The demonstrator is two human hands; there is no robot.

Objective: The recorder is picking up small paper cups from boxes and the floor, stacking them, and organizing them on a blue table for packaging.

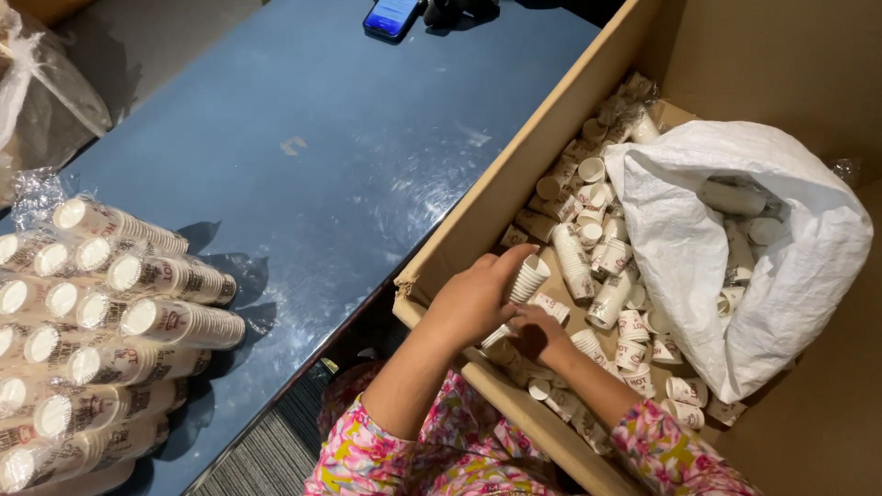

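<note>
In the head view, the person is reaching both hands into a large cardboard box (514, 170) that is lying open beside a blue table (303, 156). Loose paper cups (602, 243) are lying scattered across the box floor, and more are spilling from a white woven sack (735, 266). On the near left of the table, plastic-wrapped sleeves of stacked cups (101, 321) are piled up, so a good share looks finished, while many loose cups are waiting in the box and sack.

The left hand (473, 298) is curling partly closed around a short nested stack of cups (528, 278), thumb and fingers touching its side near the box's front wall. The right hand (542, 335) is resting just below, fingers bent down among the cups; whether it is gripping one cannot be told. A phone (392, 16) is lying at the table's far edge.
</note>
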